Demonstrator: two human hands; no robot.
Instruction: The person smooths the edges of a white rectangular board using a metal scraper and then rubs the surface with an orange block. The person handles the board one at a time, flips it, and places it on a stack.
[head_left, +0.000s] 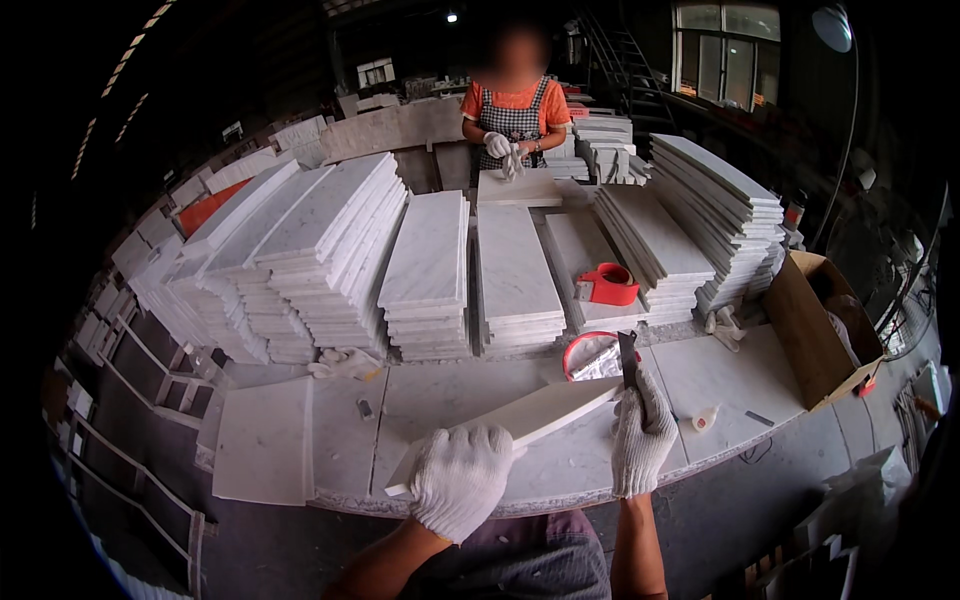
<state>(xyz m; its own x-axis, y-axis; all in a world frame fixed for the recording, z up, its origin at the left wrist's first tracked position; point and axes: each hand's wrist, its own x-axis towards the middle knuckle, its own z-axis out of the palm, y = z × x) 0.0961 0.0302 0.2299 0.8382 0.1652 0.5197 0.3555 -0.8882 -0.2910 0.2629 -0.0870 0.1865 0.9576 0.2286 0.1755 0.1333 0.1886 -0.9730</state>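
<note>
My left hand [463, 482], in a white knitted glove, is closed round the near part of a long white marble slab [540, 412]. The slab is tipped on its edge above the worktable and slants away to the right. In my gloved right hand [643, 437] a dark, flat scraper blade [628, 360] stands upright at the slab's far end; whether it touches the slab I cannot tell. Just behind that end lies a red-rimmed round container [592, 356] with crumpled whitish material inside.
Stacks of marble slabs [425, 250] line the table's far side. A red tape dispenser [608, 285] rests on one stack. To the right stands an open cardboard box [815, 330]; flat slabs [262, 440] lie at left. Across the table, a gloved co-worker [515, 120] stands in a checked apron.
</note>
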